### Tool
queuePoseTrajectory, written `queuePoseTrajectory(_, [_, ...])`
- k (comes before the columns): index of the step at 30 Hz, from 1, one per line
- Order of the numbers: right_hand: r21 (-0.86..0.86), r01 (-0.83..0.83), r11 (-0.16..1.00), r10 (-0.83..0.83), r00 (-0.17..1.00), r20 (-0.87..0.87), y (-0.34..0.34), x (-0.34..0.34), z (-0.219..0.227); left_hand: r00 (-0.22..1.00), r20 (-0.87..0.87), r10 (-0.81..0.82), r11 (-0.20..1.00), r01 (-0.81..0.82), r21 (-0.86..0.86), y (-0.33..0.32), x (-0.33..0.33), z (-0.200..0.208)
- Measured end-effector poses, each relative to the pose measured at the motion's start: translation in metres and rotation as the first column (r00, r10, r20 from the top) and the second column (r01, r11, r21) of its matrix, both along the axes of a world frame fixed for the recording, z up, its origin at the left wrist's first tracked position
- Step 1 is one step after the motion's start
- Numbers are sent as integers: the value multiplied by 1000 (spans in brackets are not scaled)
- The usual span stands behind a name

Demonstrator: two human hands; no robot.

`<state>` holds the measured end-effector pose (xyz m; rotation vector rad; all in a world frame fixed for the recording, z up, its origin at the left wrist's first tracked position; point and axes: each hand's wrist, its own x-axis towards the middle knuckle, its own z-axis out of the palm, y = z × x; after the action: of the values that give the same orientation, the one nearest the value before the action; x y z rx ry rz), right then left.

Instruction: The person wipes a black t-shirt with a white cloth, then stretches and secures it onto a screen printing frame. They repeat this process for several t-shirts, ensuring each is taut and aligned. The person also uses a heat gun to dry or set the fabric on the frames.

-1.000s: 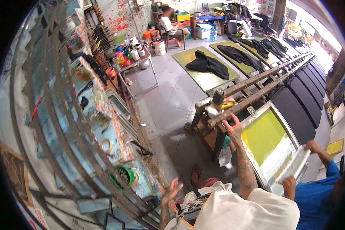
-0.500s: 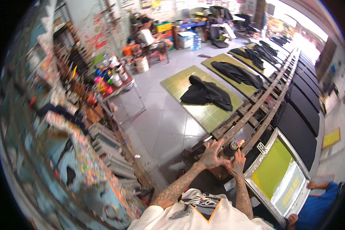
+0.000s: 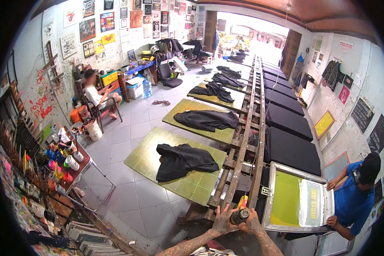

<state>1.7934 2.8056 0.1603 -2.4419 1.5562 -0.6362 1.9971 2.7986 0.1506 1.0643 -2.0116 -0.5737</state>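
Note:
My left hand [image 3: 221, 221] reaches up from the lower edge with its fingers stretched and apart. It is at the left side of a dark cylinder with a round, ringed top [image 3: 240, 216], whose kind I cannot make out. On the cylinder's right side is my right hand [image 3: 254, 223], fingers pointing forward; their tips are partly hidden. Neither hand plainly grips it. Just beyond stands a yellow and red thing [image 3: 242, 202], by the near end of the wooden rails [image 3: 237, 179]. To the right lies a printing screen [image 3: 284, 198] with green mesh and a metal frame.
A co-worker in blue [image 3: 359, 194] holds the screen frame's right side. Black-covered boards [image 3: 292, 150] line the rails' right; green boards [image 3: 187, 194] with black garments [image 3: 185, 162] line the left. A bottle-laden table [image 3: 84, 164] stands left; a seated person [image 3: 96, 94] is farther back.
The view has tilted up and turned, so my hands sit lower in the picture and more of the room shows. They stay beside the dark cylinder. The co-worker still holds the screen.

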Motion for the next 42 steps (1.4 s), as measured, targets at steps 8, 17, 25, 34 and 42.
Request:
queuePoseTrajectory(8, [21,-23,1000,25,997,-79,2,8,18,1000,5,5,1000,-5,5,-1,1,-9])
queuePoseTrajectory(17, [-19,-32,999,34,997,69,3,3,1,1000,-22,0,1000,0,-1,-1,0,-7])
queuePoseTrajectory(25, [54,-17,998,16,1000,27,3,2,0,1000,-25,7,1000,-8,-14,-1,0,-9])
queuePoseTrajectory(34, [318,-34,947,-38,975,217,10,7,27,1000,-25,5,999,-5,-33,0,-3,-14])
queuePoseTrajectory(42, [339,-40,940,-161,824,543,39,30,60,996,-83,-18,999,14,-44,2,-4,-7])
